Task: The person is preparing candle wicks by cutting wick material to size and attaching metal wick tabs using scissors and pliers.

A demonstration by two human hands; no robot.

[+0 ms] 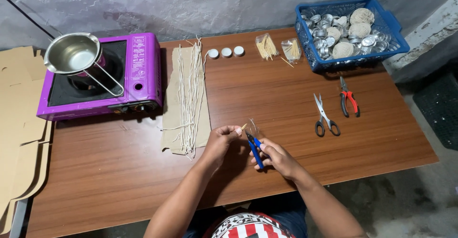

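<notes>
Stove (133,75) sits far left on the table (267,104), pot (74,54) on it. Cloth (186,99) just right of stove, strings (190,90) laid on it. 3 cups (226,52) behind, w/ stick packets (277,48) to their right. Basket (350,32) at far right corner, tins in it. Scissors (325,116) & pliers (349,98) side by side in front of basket.

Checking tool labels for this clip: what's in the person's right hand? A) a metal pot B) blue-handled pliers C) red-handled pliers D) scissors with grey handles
B: the right hand grips the blue-handled pliers, their tip toward the small stick pinched in the left hand; the scissors and red-handled pliers lie untouched on the table.
</notes>
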